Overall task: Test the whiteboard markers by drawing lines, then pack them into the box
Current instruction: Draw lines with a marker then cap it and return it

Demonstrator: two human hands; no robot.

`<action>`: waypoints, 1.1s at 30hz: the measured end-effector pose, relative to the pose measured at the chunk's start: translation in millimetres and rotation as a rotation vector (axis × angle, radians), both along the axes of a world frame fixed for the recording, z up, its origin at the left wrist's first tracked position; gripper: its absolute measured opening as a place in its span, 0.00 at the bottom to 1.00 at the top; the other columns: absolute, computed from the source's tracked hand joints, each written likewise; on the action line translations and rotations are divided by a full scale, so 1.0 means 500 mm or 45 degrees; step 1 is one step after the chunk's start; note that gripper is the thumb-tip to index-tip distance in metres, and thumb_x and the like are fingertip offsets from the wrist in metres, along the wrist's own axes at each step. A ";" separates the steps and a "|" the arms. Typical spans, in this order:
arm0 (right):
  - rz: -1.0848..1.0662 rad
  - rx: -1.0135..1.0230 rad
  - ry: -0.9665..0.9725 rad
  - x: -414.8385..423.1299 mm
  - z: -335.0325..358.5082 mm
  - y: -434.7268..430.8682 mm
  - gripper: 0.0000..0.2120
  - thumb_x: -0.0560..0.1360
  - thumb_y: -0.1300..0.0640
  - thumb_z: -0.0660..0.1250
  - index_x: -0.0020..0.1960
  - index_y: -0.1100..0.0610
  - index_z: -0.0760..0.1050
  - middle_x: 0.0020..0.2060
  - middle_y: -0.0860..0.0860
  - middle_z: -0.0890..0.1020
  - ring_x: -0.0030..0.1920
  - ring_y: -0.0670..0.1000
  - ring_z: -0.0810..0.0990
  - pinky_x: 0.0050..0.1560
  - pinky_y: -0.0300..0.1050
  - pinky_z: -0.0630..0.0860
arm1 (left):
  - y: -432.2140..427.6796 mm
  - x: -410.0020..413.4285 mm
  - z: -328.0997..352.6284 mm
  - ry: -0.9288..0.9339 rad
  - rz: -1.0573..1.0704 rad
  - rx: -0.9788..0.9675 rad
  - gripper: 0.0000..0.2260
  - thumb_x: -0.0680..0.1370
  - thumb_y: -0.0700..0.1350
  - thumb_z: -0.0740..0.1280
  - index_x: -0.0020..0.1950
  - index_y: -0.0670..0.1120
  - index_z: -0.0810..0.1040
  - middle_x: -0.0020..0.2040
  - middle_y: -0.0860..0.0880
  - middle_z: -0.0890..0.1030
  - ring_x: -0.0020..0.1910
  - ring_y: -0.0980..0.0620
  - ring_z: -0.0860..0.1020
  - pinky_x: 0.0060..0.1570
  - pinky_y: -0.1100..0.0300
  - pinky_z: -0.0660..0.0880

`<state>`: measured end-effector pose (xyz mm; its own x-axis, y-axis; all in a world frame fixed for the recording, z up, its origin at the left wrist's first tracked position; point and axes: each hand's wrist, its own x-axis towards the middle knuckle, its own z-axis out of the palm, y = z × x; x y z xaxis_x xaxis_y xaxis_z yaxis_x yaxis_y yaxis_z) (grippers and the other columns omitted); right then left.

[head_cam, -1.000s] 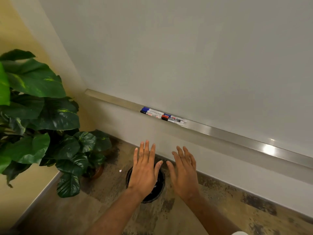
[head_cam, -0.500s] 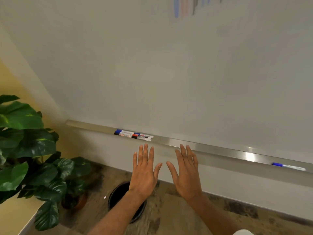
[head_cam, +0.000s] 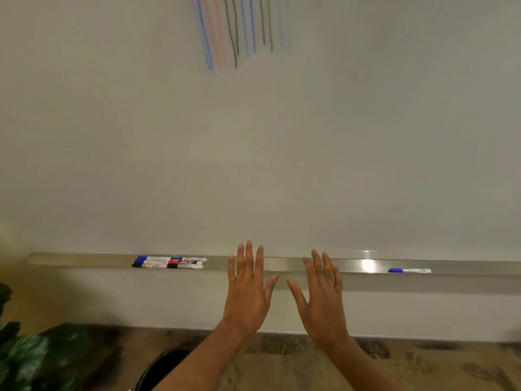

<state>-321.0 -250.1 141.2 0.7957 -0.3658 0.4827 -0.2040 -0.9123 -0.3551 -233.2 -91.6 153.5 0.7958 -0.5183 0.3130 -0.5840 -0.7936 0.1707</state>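
Note:
A cluster of several whiteboard markers [head_cam: 170, 262] with blue, black and red caps lies on the metal tray [head_cam: 84, 259] under the whiteboard [head_cam: 253, 150], left of my hands. One more blue-capped marker [head_cam: 409, 270] lies alone on the tray to the right. My left hand [head_cam: 248, 289] and my right hand [head_cam: 321, 297] are held out flat, fingers spread, in front of the tray and hold nothing. Several blue, red and black lines [head_cam: 236, 29] are drawn at the top of the board. No box is in view.
A dark round bin [head_cam: 163, 368] stands on the mottled floor below my left arm. Large green plant leaves [head_cam: 31, 359] fill the bottom left corner. A bright light reflection [head_cam: 368, 265] shows on the tray.
The view has tilted up and turned right: the drawn lines and the lone blue marker have come into view, the plant has dropped to the corner. Both hands stay flat and empty.

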 end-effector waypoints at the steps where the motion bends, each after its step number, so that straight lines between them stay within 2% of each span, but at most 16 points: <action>1: -0.025 -0.005 0.005 0.005 0.001 -0.007 0.33 0.80 0.36 0.53 0.78 0.53 0.56 0.79 0.51 0.53 0.79 0.54 0.48 0.77 0.57 0.50 | -0.011 0.010 -0.002 0.005 -0.018 -0.009 0.33 0.85 0.65 0.43 0.84 0.47 0.44 0.84 0.44 0.41 0.83 0.44 0.41 0.78 0.43 0.44; 5: -0.126 -0.027 0.039 0.028 0.003 -0.036 0.33 0.80 0.35 0.49 0.78 0.54 0.58 0.79 0.52 0.53 0.79 0.53 0.48 0.76 0.58 0.50 | -0.049 0.049 -0.016 0.044 -0.080 -0.064 0.33 0.85 0.65 0.42 0.84 0.49 0.42 0.84 0.46 0.39 0.83 0.45 0.40 0.78 0.42 0.44; 10: -0.283 -0.012 0.069 0.039 0.009 -0.071 0.31 0.81 0.36 0.51 0.77 0.53 0.60 0.79 0.51 0.53 0.79 0.53 0.47 0.77 0.57 0.49 | -0.099 0.086 -0.045 0.042 -0.197 -0.046 0.32 0.85 0.63 0.46 0.84 0.46 0.48 0.84 0.44 0.43 0.83 0.44 0.43 0.78 0.42 0.46; 16: -0.395 0.029 0.162 0.039 -0.013 -0.149 0.31 0.81 0.37 0.52 0.78 0.51 0.56 0.80 0.50 0.49 0.79 0.51 0.43 0.77 0.60 0.51 | -0.184 0.105 -0.072 0.070 -0.295 -0.057 0.33 0.85 0.64 0.45 0.84 0.46 0.51 0.84 0.44 0.47 0.83 0.43 0.46 0.78 0.43 0.46; 25: -0.370 0.031 0.270 0.033 -0.078 -0.352 0.31 0.81 0.36 0.50 0.79 0.50 0.52 0.80 0.49 0.48 0.79 0.51 0.42 0.77 0.57 0.45 | -0.336 0.087 -0.121 0.153 -0.269 -0.015 0.32 0.85 0.64 0.42 0.84 0.46 0.53 0.84 0.43 0.50 0.83 0.43 0.48 0.77 0.42 0.49; 33: -0.373 0.016 0.455 -0.003 -0.193 -0.569 0.26 0.83 0.42 0.49 0.77 0.53 0.60 0.79 0.52 0.54 0.79 0.53 0.46 0.77 0.56 0.44 | -0.472 0.058 -0.183 0.232 -0.224 0.009 0.32 0.85 0.64 0.41 0.84 0.47 0.52 0.84 0.45 0.48 0.83 0.48 0.43 0.79 0.48 0.42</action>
<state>-322.5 -534.8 44.7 0.7737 -0.6040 0.1912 -0.5640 -0.7941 -0.2266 -204.2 -327.4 62.1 0.7361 -0.6557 0.1682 -0.6734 -0.6840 0.2805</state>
